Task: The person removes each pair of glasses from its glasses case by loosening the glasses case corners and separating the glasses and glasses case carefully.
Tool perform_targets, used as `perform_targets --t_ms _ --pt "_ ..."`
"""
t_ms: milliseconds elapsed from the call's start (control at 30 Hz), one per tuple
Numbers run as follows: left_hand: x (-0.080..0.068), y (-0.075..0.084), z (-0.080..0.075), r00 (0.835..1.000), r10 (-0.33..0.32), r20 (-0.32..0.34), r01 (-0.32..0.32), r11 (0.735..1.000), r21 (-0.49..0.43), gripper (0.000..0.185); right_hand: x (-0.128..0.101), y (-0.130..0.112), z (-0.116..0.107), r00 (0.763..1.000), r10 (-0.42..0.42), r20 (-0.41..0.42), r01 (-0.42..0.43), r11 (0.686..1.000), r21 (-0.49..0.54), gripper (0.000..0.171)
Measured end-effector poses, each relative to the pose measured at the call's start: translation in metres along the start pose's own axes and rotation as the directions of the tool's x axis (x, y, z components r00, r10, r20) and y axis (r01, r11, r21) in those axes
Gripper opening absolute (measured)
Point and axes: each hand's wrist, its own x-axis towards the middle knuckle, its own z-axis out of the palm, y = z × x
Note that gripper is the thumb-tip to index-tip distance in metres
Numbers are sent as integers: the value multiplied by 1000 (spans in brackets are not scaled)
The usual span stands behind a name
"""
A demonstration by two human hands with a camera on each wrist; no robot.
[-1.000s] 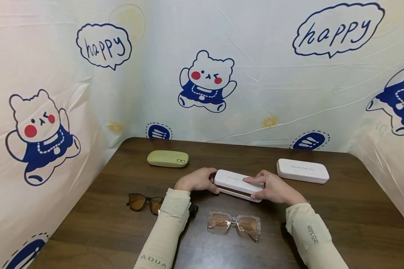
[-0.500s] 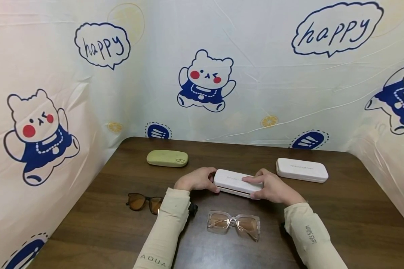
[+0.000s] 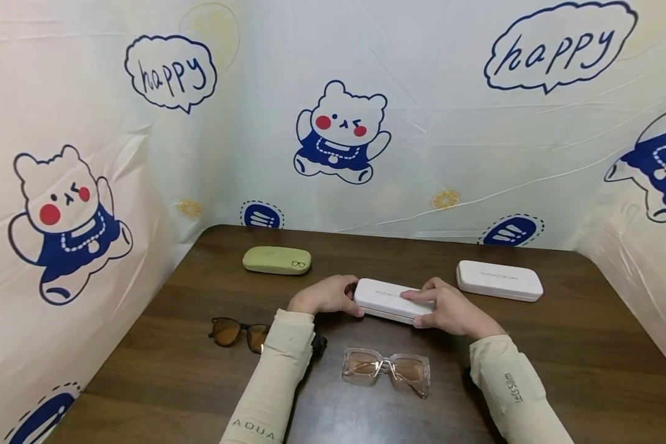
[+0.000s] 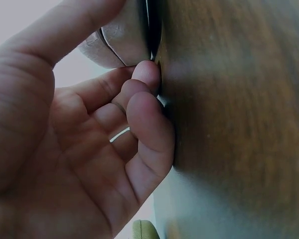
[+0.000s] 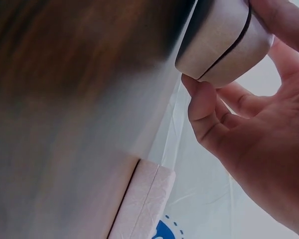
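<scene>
A: From the head view, what has changed?

B: The white case (image 3: 391,300) showed a dark gap along its near edge a second ago. That gap has narrowed to a thin seam, so the lid is now down. The case has stayed in place at the middle of the worktop (image 3: 588,345).

A: How does it lie?

B: Flat, its long axis running left to right, the right end a little nearer the person. The left hand (image 3: 324,296) curls round its left end, and the right hand (image 3: 449,308) covers its right end, forefinger laid along the lid, thumb at the near edge. Both forearms reach in from below. The clear glasses (image 3: 385,370) lie just in front, the dark glasses (image 3: 238,333) to the left, with a green case (image 3: 276,260) and a second white case (image 3: 499,280) further back.

A: And the left wrist view?

B: The left hand's fingers (image 4: 144,119) are bent, tips against the case's rounded end (image 4: 124,45) at the wood.

A: The right wrist view?

B: The case's end (image 5: 222,42) shows only a thin dark seam; the thumb (image 5: 204,109) presses beneath it, with fingers over the top.
</scene>
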Motion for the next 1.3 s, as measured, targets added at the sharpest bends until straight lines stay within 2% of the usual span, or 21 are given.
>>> perform_targets --t_ms 300,567,933,1167,1300 --pt "0 -1 0 1000 -3 0 3 1000 -3 54 0 -5 1 1000 14 19 -13 1000 -5 62" --pt "1 1 0 1000 -10 -4 10 1000 29 58 -1 -9 1 998 3 68 1 998 -59 75" --pt "-1 4 0 1000 -14 5 14 1000 23 60 -1 -11 2 996 21 85 -14 996 -89 78" --pt "-1 8 2 1000 2 3 -2 999 37 83 -2 -12 3 997 -12 73 21 993 -117 79" --pt "-2 13 3 1000 -3 -21 5 996 84 76 -1 -14 5 998 -3 67 12 991 -134 78"
